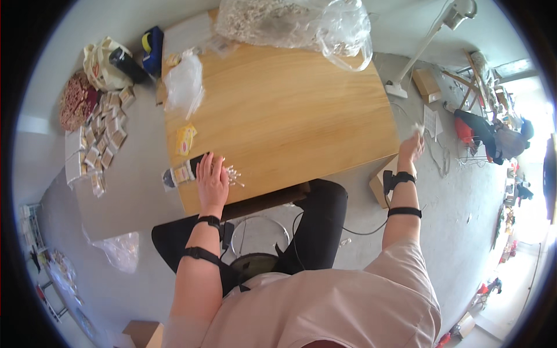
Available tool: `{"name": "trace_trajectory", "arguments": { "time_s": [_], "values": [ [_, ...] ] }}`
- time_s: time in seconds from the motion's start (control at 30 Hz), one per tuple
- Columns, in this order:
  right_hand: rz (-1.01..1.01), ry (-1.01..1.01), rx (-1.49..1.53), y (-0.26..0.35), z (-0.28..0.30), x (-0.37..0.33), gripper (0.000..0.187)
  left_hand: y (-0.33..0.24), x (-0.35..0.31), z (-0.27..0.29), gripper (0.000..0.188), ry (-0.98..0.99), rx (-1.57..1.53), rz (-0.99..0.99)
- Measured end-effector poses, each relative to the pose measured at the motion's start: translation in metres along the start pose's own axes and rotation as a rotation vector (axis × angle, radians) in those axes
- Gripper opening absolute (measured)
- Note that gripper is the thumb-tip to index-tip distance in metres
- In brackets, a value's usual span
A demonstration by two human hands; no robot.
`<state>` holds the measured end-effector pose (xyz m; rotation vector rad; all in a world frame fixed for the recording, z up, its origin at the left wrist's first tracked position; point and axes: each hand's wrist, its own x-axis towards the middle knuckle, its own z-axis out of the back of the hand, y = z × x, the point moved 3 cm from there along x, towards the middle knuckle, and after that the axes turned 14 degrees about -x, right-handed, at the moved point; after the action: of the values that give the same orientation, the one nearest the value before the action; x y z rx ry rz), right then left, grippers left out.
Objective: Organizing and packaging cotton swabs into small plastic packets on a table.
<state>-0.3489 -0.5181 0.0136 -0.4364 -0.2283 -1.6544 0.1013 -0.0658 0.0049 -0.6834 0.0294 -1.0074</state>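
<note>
My left hand point(213, 181) lies palm down at the table's near left edge, its fingers stretched out flat. Beneath and beside it is a black object, mostly covered by the fingers. A small bunch of white cotton swabs point(234, 175) sticks out to the right of this hand. Just left of it lies a small pack point(183, 173) with a pale label. My right hand point(411, 147) reaches out past the table's right edge, fingers closed around a small whitish thing point(418, 130), too blurred to name.
A yellow packet point(185, 139) and a crumpled clear bag point(184, 84) lie along the left of the wooden table point(290, 110). A large clear bag point(290, 26) fills the far edge. Several small packs point(104, 136) heap on a grey surface at left. A lamp stand point(396, 89) rises far right.
</note>
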Motion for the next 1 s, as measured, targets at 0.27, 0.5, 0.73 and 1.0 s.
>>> {"name": "trace_trajectory", "arguments": {
  "time_s": [0.27,0.5,0.73,1.0],
  "values": [
    [1.138,0.37,0.51,0.244,0.158,-0.266,0.041,0.005,-0.004,0.0,0.032,-0.004,0.009,0.013],
    [1.232,0.093,0.689,0.284,0.182,-0.339,0.044,0.01,-0.007,-0.005,0.03,0.002,0.0,0.033],
    [0.979,0.139,0.123,0.213,0.107,-0.173,0.024,0.01,-0.008,-0.001,0.029,-0.009,0.018,0.007],
    [0.016,0.479,-0.474,-0.121,-0.073,0.045,0.035,-0.011,0.009,-0.021,0.03,-0.067,-0.024,-0.034]
  ]
}}
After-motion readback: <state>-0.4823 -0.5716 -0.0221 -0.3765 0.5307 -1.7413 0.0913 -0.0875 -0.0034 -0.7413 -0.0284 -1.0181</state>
